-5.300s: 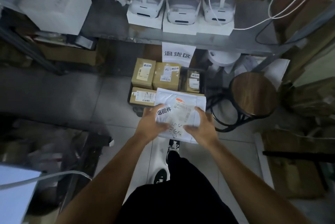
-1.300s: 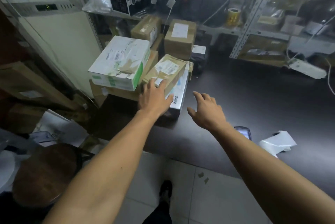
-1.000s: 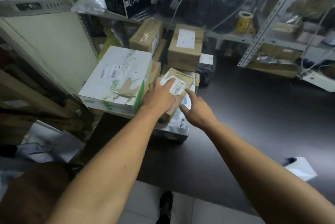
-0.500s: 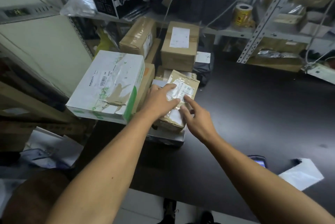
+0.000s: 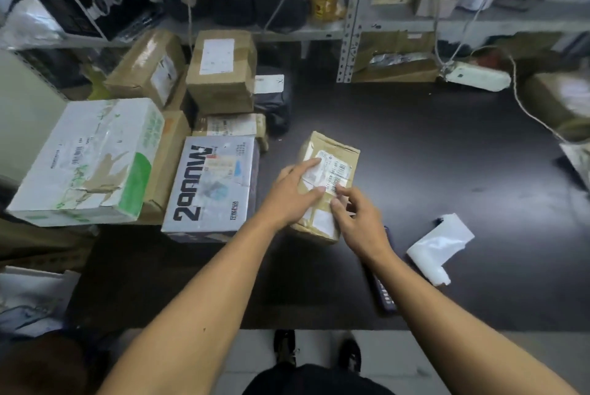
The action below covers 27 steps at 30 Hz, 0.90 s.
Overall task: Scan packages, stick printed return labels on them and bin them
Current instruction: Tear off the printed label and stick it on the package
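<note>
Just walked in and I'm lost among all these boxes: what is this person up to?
A person is sorting parcels at a dark table. Both hands are on one small brown package lying on the table: the left hand presses on its top, the right hand touches its near end by the barcode label. More parcels are stacked to the left, including a grey printed box. A dark handheld device lies partly under the right forearm.

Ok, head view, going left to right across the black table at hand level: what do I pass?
White-and-green box → grey printed box → small brown package under both hands → white paper.
</note>
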### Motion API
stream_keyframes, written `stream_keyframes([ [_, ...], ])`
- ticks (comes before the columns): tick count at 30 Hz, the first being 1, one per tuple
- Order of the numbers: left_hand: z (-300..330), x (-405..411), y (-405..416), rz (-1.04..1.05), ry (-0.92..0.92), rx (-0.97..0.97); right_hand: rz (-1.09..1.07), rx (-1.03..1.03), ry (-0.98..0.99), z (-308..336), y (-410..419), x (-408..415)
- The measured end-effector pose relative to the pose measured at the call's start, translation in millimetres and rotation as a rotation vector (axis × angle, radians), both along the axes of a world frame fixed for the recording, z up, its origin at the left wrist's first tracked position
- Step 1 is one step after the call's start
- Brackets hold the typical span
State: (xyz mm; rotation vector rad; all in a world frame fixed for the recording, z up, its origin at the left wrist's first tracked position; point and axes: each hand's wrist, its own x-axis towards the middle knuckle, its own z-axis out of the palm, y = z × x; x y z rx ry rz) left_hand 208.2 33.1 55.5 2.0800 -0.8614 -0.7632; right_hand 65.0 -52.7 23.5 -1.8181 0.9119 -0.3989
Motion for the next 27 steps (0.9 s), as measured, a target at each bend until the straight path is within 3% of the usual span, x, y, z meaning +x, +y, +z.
stream_keyframes([
  [8, -30.9, -45.5, -11.2, -0.101, -0.031, 0.105, 0.053, 0.060, 0.128, -24.9, -1.2, -62.5],
  [13, -35.1, -52.5, -7.1, -0.115, -0.175, 0.227, 0.014, -0.108, 0.214, -37.7, -12.3, -85.4],
  [16, -35.1, -48.6, -5.1, -0.154, -0.273, 0.330, -0.067, -0.189, 0.383, -50.2, -18.6, -103.9],
  [20, -38.2, -45.7, -1.1, -0.189, -0.376, 0.404, -0.016, -0.122, 0.612, -60.9, -15.4, -115.0],
  [27, -41.7, -50.0, 0.6, -0.198, -0.444, 0.427, -0.015, -0.054, 0.666, -65.3, -11.0, -106.5],
])
